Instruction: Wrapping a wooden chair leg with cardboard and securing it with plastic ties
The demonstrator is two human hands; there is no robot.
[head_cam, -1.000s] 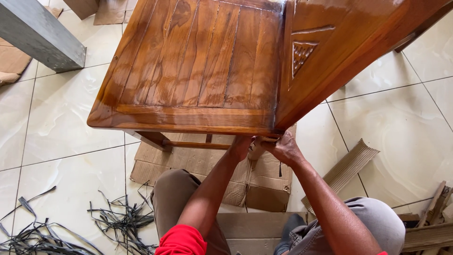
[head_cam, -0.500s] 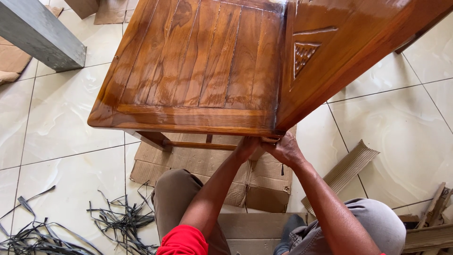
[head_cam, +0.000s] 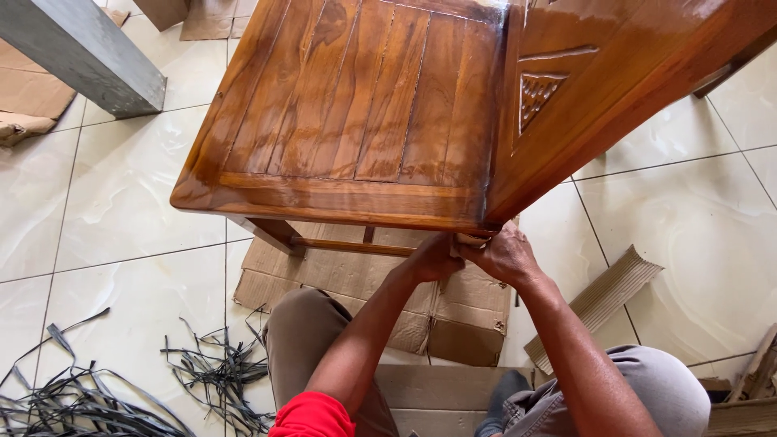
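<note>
Under the glossy brown slatted wooden chair (head_cam: 356,113), both hands meet.

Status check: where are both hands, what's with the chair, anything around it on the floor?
Left hand and right hand together under the wooden chair seat's front corner. Chair stands on flattened cardboard. Black straps lie left on the floor.

Glossy brown wooden chair (head_cam: 356,121) stood upright on flattened cardboard, seat of lengthwise slats inside plain frame, varnish shining. Carved triangle panel sat on back, up and right of fingers. Seat's near edge ran just above fingers (head_cam: 441,252), its right corner directly over them. Fingers of both hands pressed against underside at that corner, touching wood. Thin rung crossed beneath seat, left of fingers; front leg further left.
</note>
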